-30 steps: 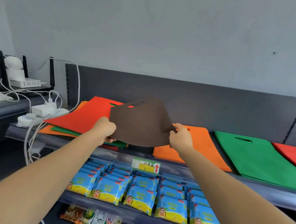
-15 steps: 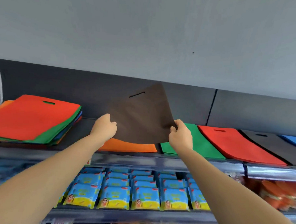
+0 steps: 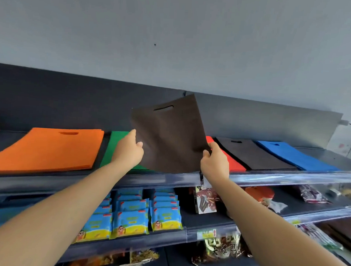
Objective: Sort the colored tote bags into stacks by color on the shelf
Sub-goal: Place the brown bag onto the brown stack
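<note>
Brown tote bag (image 3: 170, 136) hangs tilted in the air between your two hands, handle slot uppermost, over the front of the top shelf (image 3: 290, 177). Your left hand (image 3: 129, 148) grasps its left edge, thumb laid on the front face; your right hand (image 3: 214, 161) pinches its lower right edge. Left of the brown tote bag lie a green bag (image 3: 114, 146) and, further out, an orange stack (image 3: 48, 146). Right of it lie a red bag (image 3: 233, 163) (partly hidden behind it), a black bag (image 3: 254, 155) and a blue bag (image 3: 291, 155), side by side. Below it, blue snack packets (image 3: 131, 218) fill a lower shelf
</note>
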`<state>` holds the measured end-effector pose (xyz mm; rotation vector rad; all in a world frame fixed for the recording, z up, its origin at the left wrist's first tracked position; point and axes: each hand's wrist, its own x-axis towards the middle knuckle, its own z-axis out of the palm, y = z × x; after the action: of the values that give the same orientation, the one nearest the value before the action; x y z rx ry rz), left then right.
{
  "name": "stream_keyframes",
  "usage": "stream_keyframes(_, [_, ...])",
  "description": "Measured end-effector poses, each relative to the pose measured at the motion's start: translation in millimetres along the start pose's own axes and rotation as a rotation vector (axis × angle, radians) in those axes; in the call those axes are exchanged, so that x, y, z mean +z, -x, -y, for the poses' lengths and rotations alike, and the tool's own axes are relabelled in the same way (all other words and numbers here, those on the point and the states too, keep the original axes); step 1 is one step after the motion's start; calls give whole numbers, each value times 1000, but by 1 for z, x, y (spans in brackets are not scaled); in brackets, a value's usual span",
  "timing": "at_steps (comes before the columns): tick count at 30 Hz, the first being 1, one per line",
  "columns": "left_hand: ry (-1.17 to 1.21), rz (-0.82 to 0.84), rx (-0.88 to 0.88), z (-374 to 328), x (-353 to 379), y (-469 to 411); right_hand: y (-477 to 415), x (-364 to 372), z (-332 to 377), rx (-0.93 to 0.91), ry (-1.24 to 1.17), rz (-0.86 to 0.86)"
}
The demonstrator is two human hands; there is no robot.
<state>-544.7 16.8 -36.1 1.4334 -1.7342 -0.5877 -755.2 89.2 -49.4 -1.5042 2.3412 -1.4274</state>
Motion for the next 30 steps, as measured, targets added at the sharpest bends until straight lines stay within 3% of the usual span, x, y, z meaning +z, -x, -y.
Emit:
stream_keyframes(14, [52,104,168,-115,188,-48,-123,-72,-155,138,57,-89])
stream_keyframes(30, [59,223,98,-197,343,-77,-240,-135,-292,257,194,-57])
